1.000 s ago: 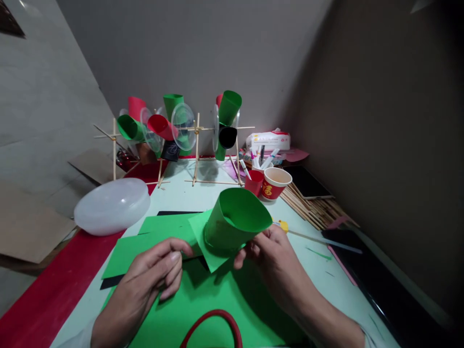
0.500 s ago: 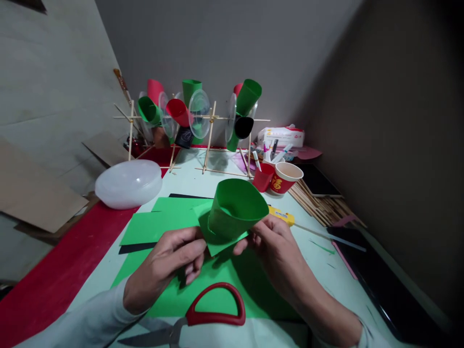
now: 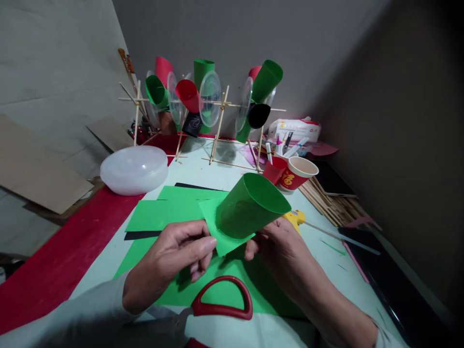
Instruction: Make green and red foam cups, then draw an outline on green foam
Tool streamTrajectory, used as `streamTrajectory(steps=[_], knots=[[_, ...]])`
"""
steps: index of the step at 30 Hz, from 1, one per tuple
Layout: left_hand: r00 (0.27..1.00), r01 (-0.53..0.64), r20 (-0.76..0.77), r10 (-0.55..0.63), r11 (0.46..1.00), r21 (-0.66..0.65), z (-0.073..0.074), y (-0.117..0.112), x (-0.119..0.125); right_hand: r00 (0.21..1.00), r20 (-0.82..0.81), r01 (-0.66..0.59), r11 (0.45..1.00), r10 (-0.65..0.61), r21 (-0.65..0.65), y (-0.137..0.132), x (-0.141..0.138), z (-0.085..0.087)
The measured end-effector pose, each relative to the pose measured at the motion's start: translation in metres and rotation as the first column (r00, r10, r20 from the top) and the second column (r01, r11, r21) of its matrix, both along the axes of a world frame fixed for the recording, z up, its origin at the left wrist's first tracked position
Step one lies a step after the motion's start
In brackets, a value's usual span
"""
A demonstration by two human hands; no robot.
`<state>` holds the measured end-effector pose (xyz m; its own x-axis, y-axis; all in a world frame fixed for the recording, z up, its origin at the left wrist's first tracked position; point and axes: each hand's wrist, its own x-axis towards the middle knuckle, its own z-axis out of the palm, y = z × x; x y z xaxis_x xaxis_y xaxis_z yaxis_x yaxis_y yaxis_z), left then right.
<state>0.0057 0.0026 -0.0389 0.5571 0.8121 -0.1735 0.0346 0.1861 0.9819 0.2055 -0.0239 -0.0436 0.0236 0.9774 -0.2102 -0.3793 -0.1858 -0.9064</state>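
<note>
A green paper cup (image 3: 241, 208), a rolled tube on a flat square base, is tilted to the right above the table. My left hand (image 3: 174, 258) pinches the base's left corner between thumb and fingers. On the other side, my right hand (image 3: 279, 246) grips the base's right edge; its fingertips are partly hidden behind the paper. Below lie sheets of green paper (image 3: 155, 215) with black paper under them. Red-handled scissors (image 3: 248, 309) rest near the front edge, their blades partly behind my left sleeve.
Behind stands a stick frame (image 3: 217, 125) carrying clear discs with coloured paper cups. A clear plastic bowl (image 3: 134, 169) sits at left. To the right are a red paper cup (image 3: 295, 176), a yellow glue gun (image 3: 297, 218), wooden sticks (image 3: 326, 205) and a black panel (image 3: 391, 285).
The green paper cup has tipped to the right, showing more of its side and base. Both hands keep hold of it. The whole view has shifted slightly.
</note>
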Motion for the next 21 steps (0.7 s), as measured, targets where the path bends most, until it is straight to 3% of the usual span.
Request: streamTrajectory(steps=[8,11,13,17,21], knots=[[0.995,-0.069,0.065,0.071,0.997,-0.024,-0.005,0.006,0.003,0.993,0.112,-0.034,0.993,0.021,0.116,-0.003,0.002,0.001],[0.995,-0.088,0.044,0.089,0.996,-0.008,-0.009,0.009,0.001,0.964,0.26,0.017,0.986,-0.06,0.166,-0.006,0.002,0.006],[0.996,-0.09,0.017,0.09,0.996,0.014,-0.011,0.01,-0.001,0.891,0.413,0.092,0.965,-0.191,0.247,-0.008,0.003,0.01],[0.995,-0.091,-0.031,0.094,0.992,0.082,-0.01,0.01,-0.005,0.73,0.527,0.113,0.836,-0.436,0.537,-0.013,0.009,0.015],[0.992,-0.123,-0.023,0.128,0.982,0.144,-0.009,0.009,-0.006,0.598,0.576,-0.133,0.64,-0.557,0.757,-0.021,0.015,0.018]])
